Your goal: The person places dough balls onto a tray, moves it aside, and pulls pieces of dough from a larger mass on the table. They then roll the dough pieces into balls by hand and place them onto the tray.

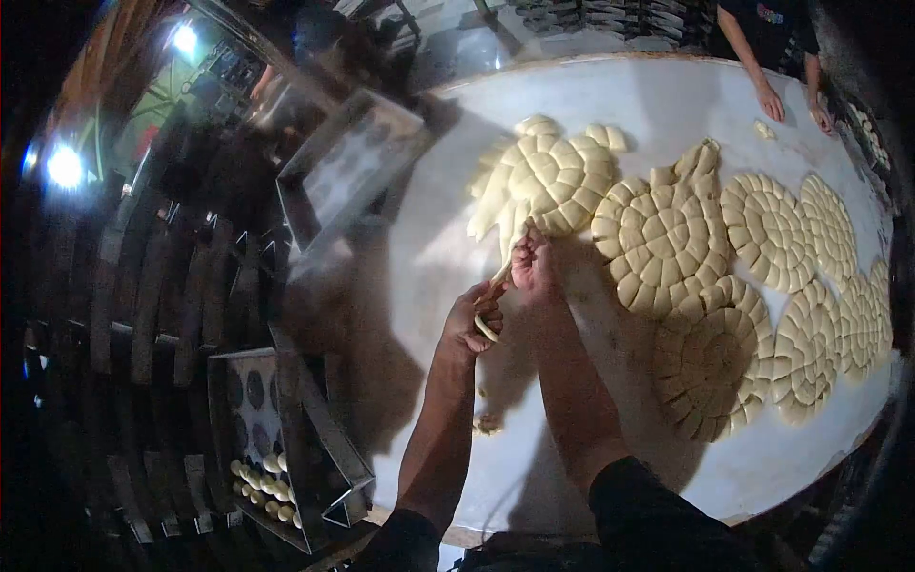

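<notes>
- In the head view, a small coloured print is showing on the dark shirt (783, 36) of another person at the far side, too small to read
- The dough strip (507, 259) is hanging between the two hands, just below the nearest cut dough round (562, 176); its long axis is running from that round down and leftward, its lower end curling out beneath the left hand (476, 320)
- The left hand's fingers are curling closed around the strip's lower part
- The right hand (533, 263) is pinching near its upper end, beside the round
- More scored rounds (662, 236) are crowding the right side of the table (448, 434), several touching
- The table's curved edge is passing beneath the forearms; a metal tray (355, 164) is standing by its upper left, and a lower tray (255, 405) is holding small dough pieces (270, 491)
- The other person's hands (770, 103) are resting near a dough scrap (763, 129)
</notes>
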Demonstrator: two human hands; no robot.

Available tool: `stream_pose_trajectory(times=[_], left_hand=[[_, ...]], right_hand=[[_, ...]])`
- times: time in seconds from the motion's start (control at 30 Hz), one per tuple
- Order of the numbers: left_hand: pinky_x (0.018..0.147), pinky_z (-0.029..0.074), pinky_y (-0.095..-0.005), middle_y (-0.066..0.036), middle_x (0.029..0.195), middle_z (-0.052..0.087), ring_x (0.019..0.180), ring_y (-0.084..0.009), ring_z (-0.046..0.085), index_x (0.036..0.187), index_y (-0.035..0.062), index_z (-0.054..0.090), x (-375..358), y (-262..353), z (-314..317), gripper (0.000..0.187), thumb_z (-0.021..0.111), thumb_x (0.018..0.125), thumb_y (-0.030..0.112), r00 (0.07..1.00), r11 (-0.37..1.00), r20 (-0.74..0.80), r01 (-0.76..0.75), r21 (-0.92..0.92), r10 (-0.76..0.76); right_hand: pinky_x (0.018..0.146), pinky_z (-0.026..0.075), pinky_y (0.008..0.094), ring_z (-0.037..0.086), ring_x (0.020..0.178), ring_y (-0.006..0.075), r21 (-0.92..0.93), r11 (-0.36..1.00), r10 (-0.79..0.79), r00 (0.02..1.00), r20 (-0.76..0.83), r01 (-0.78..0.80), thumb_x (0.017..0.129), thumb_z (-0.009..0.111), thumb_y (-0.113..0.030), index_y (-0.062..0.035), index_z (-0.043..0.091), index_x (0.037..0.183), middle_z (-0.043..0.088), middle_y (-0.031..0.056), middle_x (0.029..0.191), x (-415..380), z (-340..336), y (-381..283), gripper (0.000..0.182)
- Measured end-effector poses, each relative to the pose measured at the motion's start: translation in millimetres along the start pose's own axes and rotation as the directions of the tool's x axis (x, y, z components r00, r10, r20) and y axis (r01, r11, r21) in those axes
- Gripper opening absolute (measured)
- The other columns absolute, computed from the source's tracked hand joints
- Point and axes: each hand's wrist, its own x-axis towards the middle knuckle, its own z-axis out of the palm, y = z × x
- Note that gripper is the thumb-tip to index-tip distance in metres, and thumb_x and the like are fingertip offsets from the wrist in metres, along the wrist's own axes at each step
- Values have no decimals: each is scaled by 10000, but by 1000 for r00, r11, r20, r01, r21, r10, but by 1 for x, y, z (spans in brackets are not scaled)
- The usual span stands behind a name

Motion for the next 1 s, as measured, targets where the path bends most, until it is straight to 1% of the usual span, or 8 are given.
stream_pose_trajectory(times=[0.13,0.23,0.43,0.5,0.63,0.73,0.83,1.0], left_hand=[[342,267,-241,28,474,382,366,-95,324,993,19,579,4,-9,-2,308,423,932,277,939,963,-260,-174,205,225],[356,316,-287,-10,510,443,377,-143,386,930,30,620,-20,-47,6,300,445,923,273,766,535,-182,-239,810,617],[552,447,-362,-122,685,606,607,-242,578,966,-32,640,-63,-122,-11,438,542,853,380,650,269,-222,28,963,727],[674,455,-425,-187,795,625,741,-333,596,958,-10,638,-58,-163,-71,509,527,854,476,495,-127,10,203,971,869],[686,462,-456,-218,824,621,757,-370,604,1018,1,587,-135,-223,-77,497,481,884,468,639,251,-205,20,968,741],[633,460,-438,-206,764,604,719,-347,600,1016,-5,569,-185,-264,-118,445,473,907,415,542,-294,171,148,944,823],[589,450,-402,-191,786,583,678,-340,561,1001,15,573,-274,-273,-99,363,472,921,355,646,-52,81,-64,997,759],[608,428,-343,-161,884,573,720,-259,530,954,11,553,-364,-237,-109,256,443,943,242,282,-279,426,-439,854,860]], right_hand=[[483,422,278,520,574,128,-906,300,-515,850,111,300,866,561,-206,-23,587,901,559,33,676,-16,3,5,188],[406,318,276,418,429,130,-732,567,-34,878,-478,-377,833,604,-187,-82,512,612,448,8,510,-71,61,-16,261],[392,343,313,409,406,115,-693,636,-469,543,-697,-340,851,586,-171,-86,501,640,469,20,550,-197,60,-3,242],[350,308,242,409,418,96,-730,522,-445,589,-674,-441,851,582,-141,-47,537,706,503,12,603,-245,77,-1,179],[396,348,258,452,483,97,-713,391,-401,589,-702,-582,864,562,-158,-46,529,720,516,21,638,-349,93,15,186],[498,422,290,506,580,115,-796,30,-349,740,-575,-605,871,547,-172,-43,547,719,537,32,678,-426,80,35,199],[624,471,320,550,698,138,-831,-479,-390,917,-86,-282,873,541,-172,-31,561,812,562,48,748,-494,84,57,155],[663,496,297,586,745,157,-965,252,-470,881,-53,77,889,584,-186,-46,502,1021,589,70,882,-532,215,85,209]])
